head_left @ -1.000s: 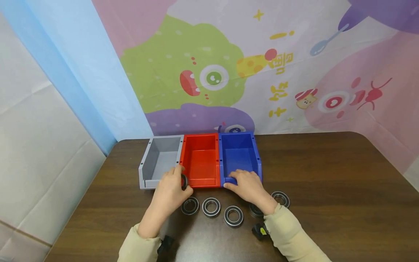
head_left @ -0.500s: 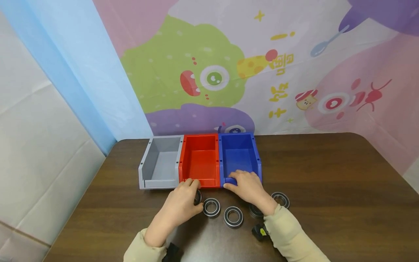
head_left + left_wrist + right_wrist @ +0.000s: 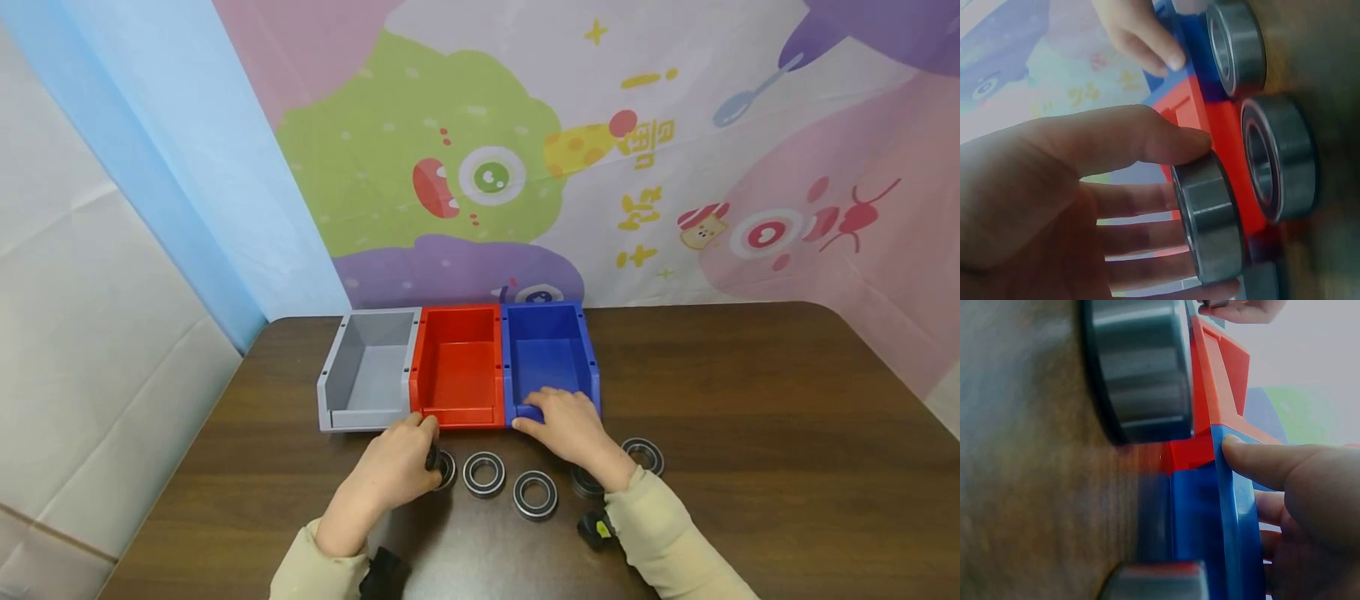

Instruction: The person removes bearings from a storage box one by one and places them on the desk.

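My left hand pinches a ball bearing between thumb and fingers, holding it on edge in front of the red bin. Just beside it lies another bearing, partly hidden by the hand. My right hand grips the front lip of the blue bin, its thumb on the outer face and its fingers over the rim. A row of bearings stretches across the table, including one in the middle, one nearer me and one partly under the right wrist.
A grey bin adjoins the red bin on the left; all three bins stand side by side at the back of the wooden table. Another bearing lies right of the right wrist. A printed cloth hangs behind.
My left hand came right and down from the grey and red bins towards the bearing row, then drew slightly back left with a bearing held. The right hand stays on the blue bin.
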`<state>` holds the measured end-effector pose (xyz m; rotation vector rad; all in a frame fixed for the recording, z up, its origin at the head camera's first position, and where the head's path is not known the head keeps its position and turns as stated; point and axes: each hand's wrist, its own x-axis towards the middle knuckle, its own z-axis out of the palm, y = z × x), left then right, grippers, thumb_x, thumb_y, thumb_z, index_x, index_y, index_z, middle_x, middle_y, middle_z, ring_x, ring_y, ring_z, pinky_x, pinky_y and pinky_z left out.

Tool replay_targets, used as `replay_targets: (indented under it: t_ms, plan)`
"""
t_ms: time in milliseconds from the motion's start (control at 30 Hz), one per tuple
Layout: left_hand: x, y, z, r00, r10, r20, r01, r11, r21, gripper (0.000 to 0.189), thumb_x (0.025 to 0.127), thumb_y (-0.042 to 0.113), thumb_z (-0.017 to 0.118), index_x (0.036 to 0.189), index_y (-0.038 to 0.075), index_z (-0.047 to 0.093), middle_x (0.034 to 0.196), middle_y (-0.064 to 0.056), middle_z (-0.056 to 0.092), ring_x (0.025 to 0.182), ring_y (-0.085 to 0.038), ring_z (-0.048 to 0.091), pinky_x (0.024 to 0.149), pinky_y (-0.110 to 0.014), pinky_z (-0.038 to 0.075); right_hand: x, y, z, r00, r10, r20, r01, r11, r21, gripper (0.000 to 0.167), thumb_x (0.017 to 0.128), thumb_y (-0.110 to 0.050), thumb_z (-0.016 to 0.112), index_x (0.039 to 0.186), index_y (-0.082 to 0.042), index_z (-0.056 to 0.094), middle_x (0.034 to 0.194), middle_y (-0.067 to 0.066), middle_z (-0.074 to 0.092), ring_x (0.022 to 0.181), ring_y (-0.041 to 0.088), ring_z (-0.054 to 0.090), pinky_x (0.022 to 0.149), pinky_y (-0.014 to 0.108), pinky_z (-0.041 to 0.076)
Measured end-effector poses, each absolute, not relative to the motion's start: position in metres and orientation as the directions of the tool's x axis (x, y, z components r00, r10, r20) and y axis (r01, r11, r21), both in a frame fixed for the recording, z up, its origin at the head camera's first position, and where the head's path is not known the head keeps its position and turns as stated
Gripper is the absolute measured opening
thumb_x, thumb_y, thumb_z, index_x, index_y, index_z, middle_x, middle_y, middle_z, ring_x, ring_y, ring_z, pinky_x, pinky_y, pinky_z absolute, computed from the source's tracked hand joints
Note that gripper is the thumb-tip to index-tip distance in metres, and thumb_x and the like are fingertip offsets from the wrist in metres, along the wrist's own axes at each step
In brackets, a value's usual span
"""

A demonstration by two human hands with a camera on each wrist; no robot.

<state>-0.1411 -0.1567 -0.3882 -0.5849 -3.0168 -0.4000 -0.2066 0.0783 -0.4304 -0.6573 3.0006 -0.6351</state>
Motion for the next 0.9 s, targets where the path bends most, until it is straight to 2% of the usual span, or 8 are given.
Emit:
replay_targets:
  t_ms: [333,633,900]
  plan:
    - [-0.147,-0.174,-0.39,-0.946,0.324,0.01,0.317,0.917,0.242,0.034,0.063,-0.001,0.079,0.083,0.003,0.052,0.077,-0.009,0.05,0.07,-0.029,0.054,0.064,-0.042,0.046,-0.207,0.078,-0.43,-0.912,-0.402,0.08,-0.4,0.832,-0.385,0.037,0.09,-0.035,0.068,0.112,-0.005,0.07,0.108,0.012,0.069,0.102,0.031,0.063,0.092,0.056,0.043]
    - [-0.148,-0.176,-0.397,-0.955,0.294,-0.023,0.285,0.939,0.191,0.039,0.06,-0.003,0.08,0.091,-0.003,0.058,0.084,-0.014,0.055,0.077,-0.036,0.059,0.068,-0.048,0.05,-0.206,0.078,-0.43,-0.909,-0.406,0.092,-0.409,0.83,-0.38,0.036,0.09,-0.036,0.069,0.111,-0.006,0.071,0.107,0.011,0.069,0.101,0.032,0.064,0.09,0.055,0.044]
    - [-0.15,-0.178,-0.401,-0.958,0.278,-0.063,0.264,0.95,0.169,0.037,0.062,-0.004,0.081,0.092,-0.004,0.059,0.082,-0.015,0.055,0.076,-0.037,0.06,0.069,-0.048,0.051,-0.206,0.079,-0.43,-0.909,-0.404,0.101,-0.411,0.83,-0.376,0.037,0.089,-0.036,0.069,0.111,-0.006,0.071,0.107,0.011,0.069,0.102,0.031,0.064,0.088,0.053,0.044]
